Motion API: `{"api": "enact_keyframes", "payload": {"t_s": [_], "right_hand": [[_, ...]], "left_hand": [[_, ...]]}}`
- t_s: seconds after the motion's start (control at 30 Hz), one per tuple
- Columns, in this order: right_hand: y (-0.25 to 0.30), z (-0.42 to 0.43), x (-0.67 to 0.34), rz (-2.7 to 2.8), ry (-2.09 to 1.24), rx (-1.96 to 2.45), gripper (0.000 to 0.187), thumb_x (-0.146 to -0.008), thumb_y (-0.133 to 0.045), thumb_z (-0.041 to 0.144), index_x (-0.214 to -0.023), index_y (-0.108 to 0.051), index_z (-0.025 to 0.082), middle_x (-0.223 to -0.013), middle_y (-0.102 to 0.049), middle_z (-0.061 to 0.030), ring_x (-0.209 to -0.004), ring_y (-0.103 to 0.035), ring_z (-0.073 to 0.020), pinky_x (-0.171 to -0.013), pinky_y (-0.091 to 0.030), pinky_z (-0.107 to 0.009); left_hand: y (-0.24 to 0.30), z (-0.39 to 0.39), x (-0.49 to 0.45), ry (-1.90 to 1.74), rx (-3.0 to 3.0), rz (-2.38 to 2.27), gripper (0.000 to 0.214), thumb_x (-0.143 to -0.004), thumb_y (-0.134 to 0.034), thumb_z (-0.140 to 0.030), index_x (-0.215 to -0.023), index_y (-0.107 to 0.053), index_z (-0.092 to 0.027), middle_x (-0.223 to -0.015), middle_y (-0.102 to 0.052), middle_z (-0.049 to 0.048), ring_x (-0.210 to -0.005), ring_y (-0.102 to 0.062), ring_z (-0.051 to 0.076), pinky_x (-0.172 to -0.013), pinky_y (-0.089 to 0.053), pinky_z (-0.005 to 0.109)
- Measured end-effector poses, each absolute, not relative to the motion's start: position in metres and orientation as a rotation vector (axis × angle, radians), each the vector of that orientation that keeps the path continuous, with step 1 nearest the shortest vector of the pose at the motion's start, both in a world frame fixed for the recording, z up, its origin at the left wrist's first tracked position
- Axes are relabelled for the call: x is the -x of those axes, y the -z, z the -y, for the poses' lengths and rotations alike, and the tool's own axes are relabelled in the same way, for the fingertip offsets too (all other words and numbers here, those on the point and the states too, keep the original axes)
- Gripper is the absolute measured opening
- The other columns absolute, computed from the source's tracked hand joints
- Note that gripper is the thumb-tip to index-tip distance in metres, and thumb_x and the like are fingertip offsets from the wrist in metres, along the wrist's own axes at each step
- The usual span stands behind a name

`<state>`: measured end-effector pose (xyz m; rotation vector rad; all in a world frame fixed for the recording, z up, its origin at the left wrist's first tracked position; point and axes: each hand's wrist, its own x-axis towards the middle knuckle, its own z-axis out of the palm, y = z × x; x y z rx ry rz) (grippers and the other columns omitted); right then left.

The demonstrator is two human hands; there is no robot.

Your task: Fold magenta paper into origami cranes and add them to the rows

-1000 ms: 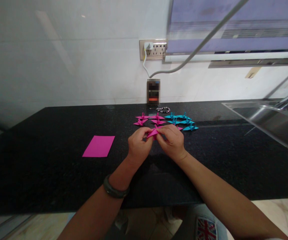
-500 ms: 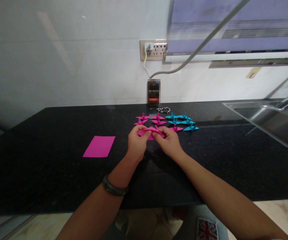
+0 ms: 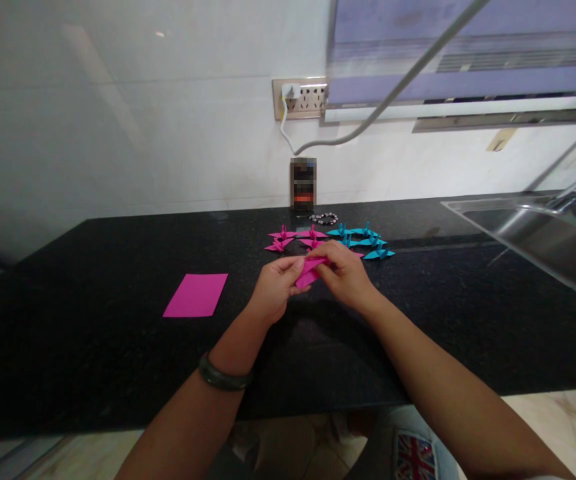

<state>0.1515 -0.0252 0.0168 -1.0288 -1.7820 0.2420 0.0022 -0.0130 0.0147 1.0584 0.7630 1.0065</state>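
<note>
Wall socket [image 3: 312, 100] — white plug [image 3: 291, 91] inserted, beaded bracelet [image 3: 325, 223], steel sink [image 3: 553, 233]

A glossy black countertop [image 3: 93, 360] runs along the wall, with a steel sink [image 3: 521, 252] set into its right side. A flat pink sheet of paper [image 3: 196, 295] lies left of centre. Farther back, pink paper cranes [image 3: 278, 245] sit in rows beside blue paper cranes [image 3: 379, 254]; just behind them lies a beaded bracelet [image 3: 324, 219].

The folded paper [image 3: 311, 272] and flat sheet [image 3: 196, 295] are pink, the cranes [image 3: 312, 233] pink or turquoise, the countertop [image 3: 93, 360] black.
</note>
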Motion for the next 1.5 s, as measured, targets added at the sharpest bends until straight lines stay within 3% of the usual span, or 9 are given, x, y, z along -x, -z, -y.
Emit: {"api": "enact_keyframes", "payload": {"t_s": [0.1,0.3,0.63,0.93,1.2,1.37,1.5], "right_hand": [[-0.012,0.023,-0.145,1.456,-0.427,1.093,0.032,-0.07,-0.058,0.017,-0.102,-0.052,0.019,-0.082,-0.059,-0.0024,-0.067,-0.054,-0.013,-0.059,-0.044,-0.026],[-0.007,0.021,-0.138,1.389,-0.61,1.159,0.017,-0.069,-0.061,0.03,-0.076,-0.058,0.015,-0.067,-0.055,0.0002,-0.059,-0.047,-0.0112,-0.058,-0.042,-0.026],[-0.005,0.022,-0.14,1.574,-0.365,1.19,0.01,-0.071,-0.057,0.024,-0.064,-0.054,0.017,-0.061,-0.047,0.0018,-0.059,-0.043,-0.0115,-0.054,-0.036,-0.024],[-0.011,0.026,-0.138,1.694,-0.272,1.141,0.02,-0.084,-0.042,0.023,-0.071,-0.056,0.018,-0.069,-0.053,-0.0016,-0.068,-0.05,-0.0136,-0.062,-0.04,-0.026],[-0.007,0.023,-0.138,1.65,-0.37,1.141,0.025,-0.084,-0.042,0.025,-0.066,-0.058,0.017,-0.064,-0.053,-0.0007,-0.062,-0.05,-0.0125,-0.059,-0.041,-0.026],[-0.009,0.023,-0.139,1.56,-0.369,1.132,0.011,-0.076,-0.052,0.023,-0.078,-0.062,0.018,-0.074,-0.059,-0.0021,-0.069,-0.053,-0.014,-0.063,-0.043,-0.027],[-0.011,0.023,-0.141,1.495,-0.383,1.157,0.009,-0.073,-0.057,0.024,-0.072,-0.062,0.017,-0.069,-0.06,-0.0018,-0.063,-0.053,-0.013,-0.058,-0.042,-0.026]], "left_hand": [[-0.014,0.014,-0.004,-1.008,-1.021,-0.728,0.032,-0.069,-0.065,-0.034,-0.094,-0.063,-0.014,-0.08,-0.063,0.0046,-0.063,-0.058,0.01,-0.058,-0.051,0.024],[-0.013,0.016,-0.007,-0.995,-0.936,-0.637,0.029,-0.071,-0.064,-0.03,-0.093,-0.063,-0.011,-0.081,-0.066,0.0084,-0.069,-0.062,0.013,-0.067,-0.05,0.027],[-0.012,0.016,-0.008,-1.047,-0.939,-0.761,0.031,-0.062,-0.071,-0.031,-0.082,-0.066,-0.008,-0.073,-0.067,0.0076,-0.062,-0.06,0.013,-0.064,-0.05,0.028],[-0.009,0.016,-0.012,-1.089,-0.931,-0.772,0.027,-0.061,-0.071,-0.033,-0.07,-0.065,-0.008,-0.06,-0.062,0.0032,-0.053,-0.056,0.01,-0.057,-0.048,0.026],[-0.008,0.016,-0.013,-1.166,-1.041,-0.887,0.025,-0.058,-0.072,-0.03,-0.071,-0.067,-0.009,-0.058,-0.063,0.0022,-0.05,-0.055,0.01,-0.054,-0.048,0.026],[-0.005,0.012,-0.01,-1.173,-1.162,-0.966,0.025,-0.06,-0.07,-0.033,-0.071,-0.068,-0.011,-0.059,-0.064,0.0025,-0.05,-0.055,0.011,-0.053,-0.047,0.026],[-0.003,0.01,-0.007,-1.138,-1.291,-1.02,0.028,-0.061,-0.068,-0.037,-0.073,-0.069,-0.011,-0.06,-0.064,0.0036,-0.051,-0.055,0.012,-0.052,-0.046,0.025]]}}
